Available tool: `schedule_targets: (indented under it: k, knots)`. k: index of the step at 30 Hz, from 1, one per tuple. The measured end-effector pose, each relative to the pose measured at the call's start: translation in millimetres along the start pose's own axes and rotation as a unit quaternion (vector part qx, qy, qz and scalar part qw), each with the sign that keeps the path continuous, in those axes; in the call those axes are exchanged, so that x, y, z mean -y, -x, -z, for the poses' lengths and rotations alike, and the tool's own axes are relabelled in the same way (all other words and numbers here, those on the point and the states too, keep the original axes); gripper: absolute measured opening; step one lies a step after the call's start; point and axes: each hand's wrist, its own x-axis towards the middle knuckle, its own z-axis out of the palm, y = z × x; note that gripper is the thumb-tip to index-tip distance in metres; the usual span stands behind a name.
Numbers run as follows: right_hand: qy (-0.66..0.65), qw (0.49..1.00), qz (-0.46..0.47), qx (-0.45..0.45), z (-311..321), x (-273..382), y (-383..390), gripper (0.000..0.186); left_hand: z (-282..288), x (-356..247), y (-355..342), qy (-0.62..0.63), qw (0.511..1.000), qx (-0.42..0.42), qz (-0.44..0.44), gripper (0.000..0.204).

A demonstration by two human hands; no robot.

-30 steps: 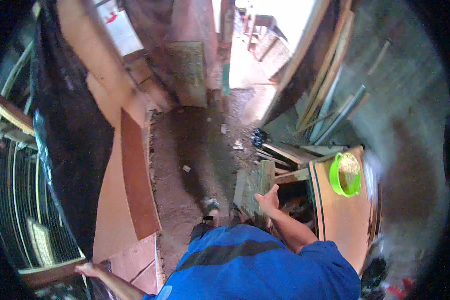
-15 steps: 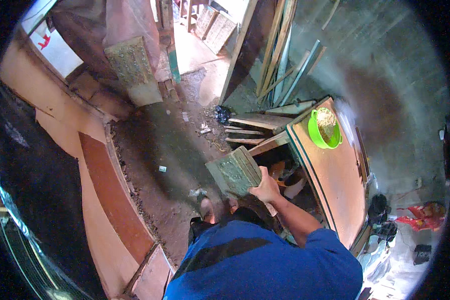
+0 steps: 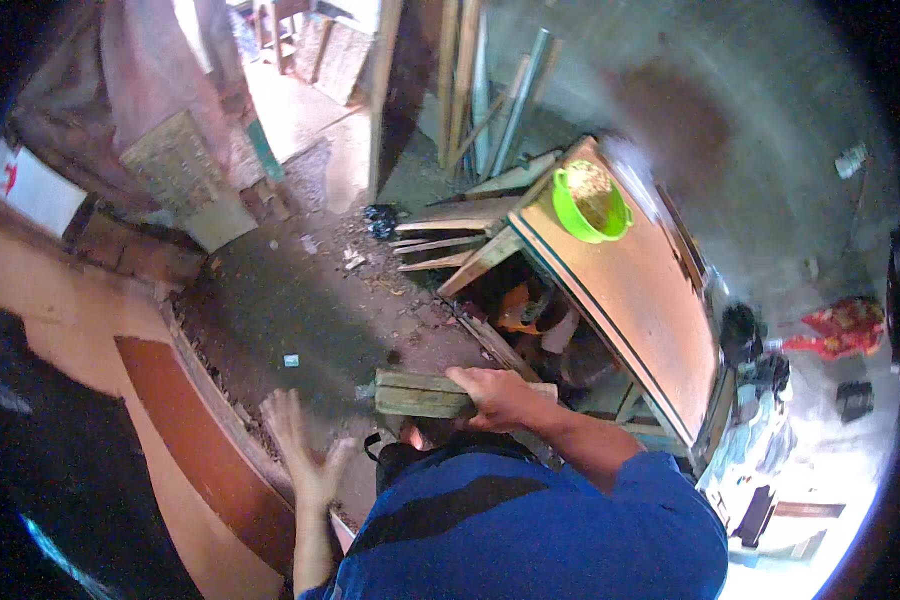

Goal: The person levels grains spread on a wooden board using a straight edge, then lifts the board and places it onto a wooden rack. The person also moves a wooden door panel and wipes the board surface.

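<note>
In front of my body my right hand [image 3: 502,398] is closed on a thick, worn wooden board [image 3: 422,394], with the thumb along its upper edge. The board lies sideways across the picture, its narrow edge upward, and hides part of my feet. Off to the left, my left hand [image 3: 305,450] is held out with its fingers spread and nothing in it. A gap separates it from the board's left end.
To the right stands a table [image 3: 630,300] with a dark-edged wooden top. On it sits a green basin [image 3: 592,210] holding pale grainy stuff. Wooden planks [image 3: 450,225] lean by its far end. A low curved wall [image 3: 200,420] runs along the left.
My left hand has come into view at the lower left. The board has moved left and nearer to me in my right hand, turning from its broad face to its edge.
</note>
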Motion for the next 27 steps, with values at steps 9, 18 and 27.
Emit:
schedule_targets:
  k: [9, 18, 27]
  knots:
    - [-0.079, 0.997, 0.02, -0.017, 3, 2, 21, 0.077, -109, -124, -83, -0.24, 0.818, 0.508, -0.127, 0.099]
    - [-0.087, 0.979, -0.003, -0.186, -35, -44, 108, 0.075, -160, -207, -68, -0.261, 0.742, 0.562, -0.256, 0.062]
    - [-0.461, 0.78, -0.004, -0.423, -102, -71, 303, 0.026, -205, -282, -21, -0.322, 0.698, 0.569, -0.292, 0.076]
